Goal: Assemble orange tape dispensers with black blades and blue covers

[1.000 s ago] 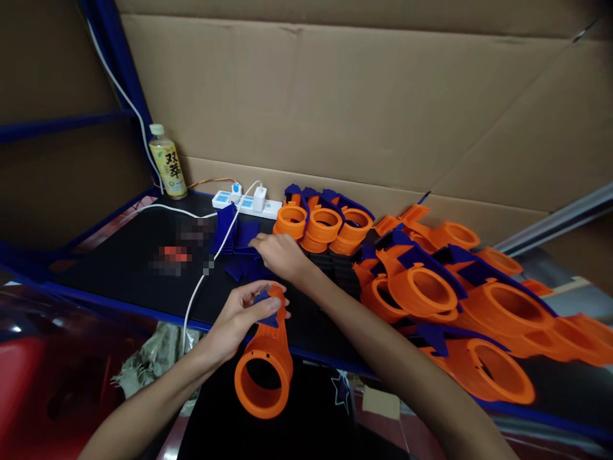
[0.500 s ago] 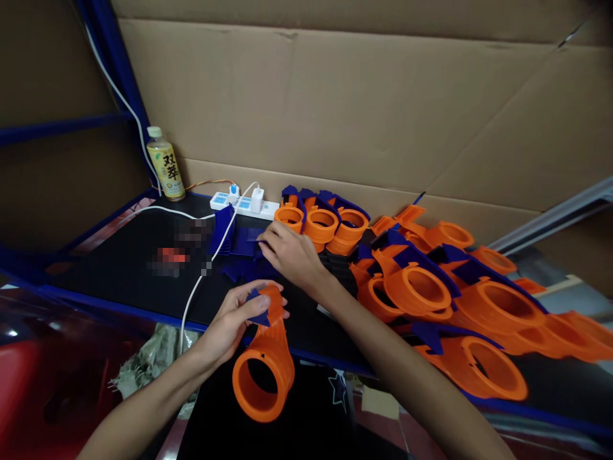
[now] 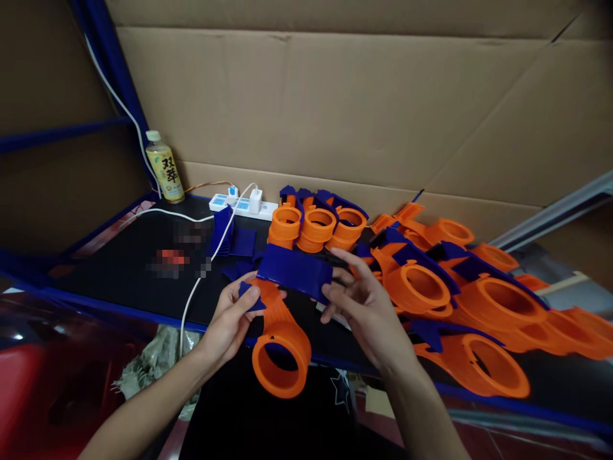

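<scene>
My left hand is closed on an orange tape dispenser, whose ring hangs down toward my lap. Pinched under the left thumb is a small dark blue piece with pointed corners, against the dispenser's upper end. My right hand grips a flat, slightly curved blue plastic plate by its right end. The plate's left end lies close above the dispenser's top; whether they touch I cannot tell.
Stacked dispensers with blue plates stand at the back, and more dispensers lie on the right. Blue plates are stacked beside a power strip. A white cable crosses the black table. A drink bottle stands back left.
My right hand has picked up a blue plate from the table and brought it right and nearer, over the dispenser. The dispenser in my left hand has swung slightly right and up.
</scene>
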The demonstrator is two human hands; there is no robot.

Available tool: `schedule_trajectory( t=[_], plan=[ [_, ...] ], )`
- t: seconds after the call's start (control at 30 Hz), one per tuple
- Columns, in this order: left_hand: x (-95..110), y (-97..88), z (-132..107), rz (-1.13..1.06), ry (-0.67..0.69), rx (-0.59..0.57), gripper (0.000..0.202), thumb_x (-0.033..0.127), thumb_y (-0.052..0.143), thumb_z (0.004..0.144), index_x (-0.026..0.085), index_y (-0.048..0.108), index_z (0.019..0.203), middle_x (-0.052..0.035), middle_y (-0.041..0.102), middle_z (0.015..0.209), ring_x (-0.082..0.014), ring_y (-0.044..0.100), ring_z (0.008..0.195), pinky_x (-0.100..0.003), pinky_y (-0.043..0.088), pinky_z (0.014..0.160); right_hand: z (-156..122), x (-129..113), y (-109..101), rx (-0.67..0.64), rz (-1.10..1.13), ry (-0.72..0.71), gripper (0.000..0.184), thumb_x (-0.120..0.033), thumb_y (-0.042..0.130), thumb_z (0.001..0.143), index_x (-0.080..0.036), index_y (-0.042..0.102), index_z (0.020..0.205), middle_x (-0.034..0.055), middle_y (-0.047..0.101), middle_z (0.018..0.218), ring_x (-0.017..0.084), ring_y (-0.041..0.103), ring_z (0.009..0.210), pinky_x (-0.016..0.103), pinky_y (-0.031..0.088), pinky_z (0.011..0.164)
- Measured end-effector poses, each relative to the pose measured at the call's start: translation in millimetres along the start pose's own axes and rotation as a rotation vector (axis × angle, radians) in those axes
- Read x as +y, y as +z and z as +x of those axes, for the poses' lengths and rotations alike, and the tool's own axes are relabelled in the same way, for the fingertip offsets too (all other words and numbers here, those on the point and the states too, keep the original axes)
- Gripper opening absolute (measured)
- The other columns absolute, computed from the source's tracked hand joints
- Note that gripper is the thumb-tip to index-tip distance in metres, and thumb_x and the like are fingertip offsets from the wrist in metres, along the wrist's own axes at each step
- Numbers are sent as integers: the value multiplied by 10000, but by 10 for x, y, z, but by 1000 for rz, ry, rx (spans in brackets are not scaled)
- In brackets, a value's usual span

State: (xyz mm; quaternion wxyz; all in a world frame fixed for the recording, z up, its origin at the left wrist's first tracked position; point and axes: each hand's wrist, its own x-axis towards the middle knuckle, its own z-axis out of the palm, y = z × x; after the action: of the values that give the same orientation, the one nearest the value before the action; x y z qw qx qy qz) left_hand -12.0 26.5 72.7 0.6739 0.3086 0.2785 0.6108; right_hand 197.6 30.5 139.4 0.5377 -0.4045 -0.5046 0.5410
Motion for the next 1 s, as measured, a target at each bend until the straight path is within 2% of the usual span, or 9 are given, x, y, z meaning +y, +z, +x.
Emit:
schedule_trajectory(
  t=[0.07,0.2,0.3,0.37,0.43,0.5,0.6,0.8,1.0],
  plan=[
    [-26,1,4,0,11,32,413,319,814,799,186,705,1175,-87,774,1073,-251,750,990,-322,624,820,-90,87,-43,-64,2,77,639,-244,749,817,-322,507,1402,4,616,1041,101,626,684,230,573,515],
    [-54,9,14,6,-6,22,488,308,858,749,185,707,1197,-88,758,1104,-220,737,973,-297,609,840,-209,215,-113,-232,-135,169,623,-266,688,878,-286,489,1468,34,645,1015,74,576,599,214,532,524],
    [-45,16,10,42,-22,-29,524,290,867,733,183,703,1219,-89,751,1081,-218,726,947,-322,592,867,-265,235,-107,-200,-342,16,614,-254,651,893,-308,488,1482,80,587,1285,165,661,981,282,585,790],
    [-31,18,1,67,-18,-48,525,285,874,719,182,710,1208,-90,744,1086,-223,714,968,-320,574,886,-307,221,-79,-172,-490,-97,625,-253,616,913,-333,452,1511,77,506,1433,217,537,1287,356,506,1027],
    [-20,21,-13,69,-7,-57,520,289,878,712,190,716,1196,-92,739,1120,-231,704,1008,-311,557,904,-348,198,-47,-164,-601,-137,664,-294,610,928,-343,384,1550,75,471,1487,229,455,1379,409,419,1129],
    [-17,27,-31,56,3,-78,518,293,873,718,197,713,1202,-94,737,1148,-236,701,1033,-304,549,914,-374,177,-24,-179,-653,-124,729,-358,661,907,-339,349,1566,81,484,1485,236,483,1355,428,411,1135],
    [-25,43,-62,34,19,-93,496,303,850,748,189,709,1210,-103,741,1162,-236,696,1073,-282,545,920,-377,154,-26,-205,-642,-115,771,-416,748,842,-325,417,1533,81,537,1455,254,537,1310,423,442,1107],
    [-2,62,-112,1,41,-38,506,310,806,793,186,672,1265,-129,751,1148,-283,679,1148,-357,550,956,-396,126,-105,-136,-631,-199,570,-404,706,877,-288,566,1418,77,617,1372,257,599,1237,358,499,1016],
    [22,69,-145,31,78,-14,538,330,805,785,175,658,1279,-143,743,1161,-322,688,1134,-406,540,983,-462,121,-69,-132,-699,-258,540,-410,719,858,-286,605,1372,72,645,1285,258,625,1166,328,509,964]
  ],
)
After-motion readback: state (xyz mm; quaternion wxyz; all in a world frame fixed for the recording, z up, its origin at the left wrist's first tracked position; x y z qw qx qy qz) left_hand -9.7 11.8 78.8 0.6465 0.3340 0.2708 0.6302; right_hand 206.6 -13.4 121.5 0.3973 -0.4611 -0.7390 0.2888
